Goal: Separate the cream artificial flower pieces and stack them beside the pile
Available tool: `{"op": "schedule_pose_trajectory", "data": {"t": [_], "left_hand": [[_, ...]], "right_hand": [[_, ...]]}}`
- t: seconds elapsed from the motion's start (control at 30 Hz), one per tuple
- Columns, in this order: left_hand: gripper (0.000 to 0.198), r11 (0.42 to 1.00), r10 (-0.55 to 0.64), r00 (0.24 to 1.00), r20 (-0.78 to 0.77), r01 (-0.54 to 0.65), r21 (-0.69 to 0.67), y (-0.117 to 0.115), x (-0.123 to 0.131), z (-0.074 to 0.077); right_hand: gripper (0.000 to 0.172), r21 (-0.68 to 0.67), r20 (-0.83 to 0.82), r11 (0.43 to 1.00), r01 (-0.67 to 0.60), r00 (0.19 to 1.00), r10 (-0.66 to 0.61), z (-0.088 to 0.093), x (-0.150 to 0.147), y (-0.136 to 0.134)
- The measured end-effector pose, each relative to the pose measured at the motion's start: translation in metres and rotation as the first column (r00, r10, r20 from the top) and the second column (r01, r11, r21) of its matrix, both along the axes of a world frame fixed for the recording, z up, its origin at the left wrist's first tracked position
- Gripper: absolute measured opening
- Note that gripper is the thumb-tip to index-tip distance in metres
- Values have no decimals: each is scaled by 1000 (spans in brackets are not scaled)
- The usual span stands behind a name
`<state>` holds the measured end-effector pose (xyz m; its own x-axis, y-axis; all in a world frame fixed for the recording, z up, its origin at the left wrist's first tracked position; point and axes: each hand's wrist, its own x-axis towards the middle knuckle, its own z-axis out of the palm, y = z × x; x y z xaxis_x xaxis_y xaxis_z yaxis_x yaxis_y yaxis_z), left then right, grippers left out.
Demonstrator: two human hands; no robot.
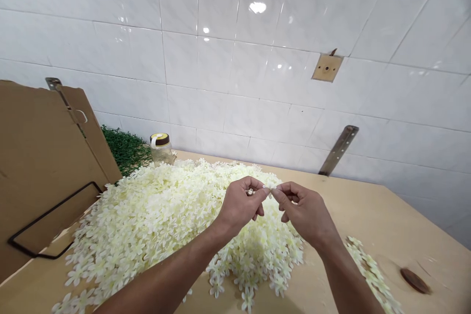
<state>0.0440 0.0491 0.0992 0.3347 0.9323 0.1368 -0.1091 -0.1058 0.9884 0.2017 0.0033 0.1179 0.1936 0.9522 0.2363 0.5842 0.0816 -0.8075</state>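
Pinching small white piece [271, 195] (both hands [243, 202])

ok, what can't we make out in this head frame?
Head view, all items:
Small whitish piece between left hand and right hand: tiny, mostly covered by fingertips.
Clear jar with brown-and-yellow lid: base hidden by pale yellow-white flower heap.
Dark green foliage: left part hidden by brown cardboard panel.
Dark brown oval thing: too blurred to identify.

L hand [238, 204], R hand [308, 208], f'arms [176, 267], all bare
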Motion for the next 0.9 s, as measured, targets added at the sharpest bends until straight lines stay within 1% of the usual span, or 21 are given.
{"op": "schedule_pose_trajectory", "data": {"t": [0.07,0.1,0.17,0.2,0.3,0.43,0.5,0.57,0.63,0.67,0.8,0.87,0.9], "left_hand": [[19,996,56,997,-51,-53,65,-3,0,0],[19,992,82,994,-67,-75,102,-4,0,0],[18,981,119,990,-80,-104,165,-6,0,1],[18,976,128,989,-80,-112,187,-6,0,1],[18,973,124,991,-47,-113,201,-4,0,1],[16,976,105,994,31,-110,188,-3,-1,2],[14,965,112,992,53,-121,231,-4,-2,3],[11,940,121,990,75,-139,313,-6,-3,3],[9,889,130,986,102,-161,428,-7,-4,2],[8,851,136,984,114,-175,495,-7,-4,1],[16,638,172,977,128,-209,741,-2,-5,-6],[19,540,202,972,119,-212,815,-1,-6,-9],[20,505,217,970,113,-210,837,-1,-6,-11]], "right_hand": [[33,86,99,995,53,993,-62,0,-4,-2],[32,124,128,990,60,989,-76,0,-6,-3],[30,166,137,985,42,988,-65,2,-9,-6],[30,165,118,986,25,992,-44,4,-11,-7],[32,113,-33,993,-30,999,34,8,-10,-8],[41,69,-290,995,-67,953,84,7,-2,-5],[42,48,-375,993,-105,920,116,6,2,-4],[42,18,-448,987,-157,882,148,6,3,-3],[43,-16,-512,976,-219,840,180,7,3,-4],[43,-31,-537,968,-248,821,193,8,3,-4],[42,-65,-596,948,-313,774,214,12,3,-6],[38,-61,-605,944,-323,764,223,14,4,-6],[36,-56,-610,945,-323,760,224,14,4,-5]]}}
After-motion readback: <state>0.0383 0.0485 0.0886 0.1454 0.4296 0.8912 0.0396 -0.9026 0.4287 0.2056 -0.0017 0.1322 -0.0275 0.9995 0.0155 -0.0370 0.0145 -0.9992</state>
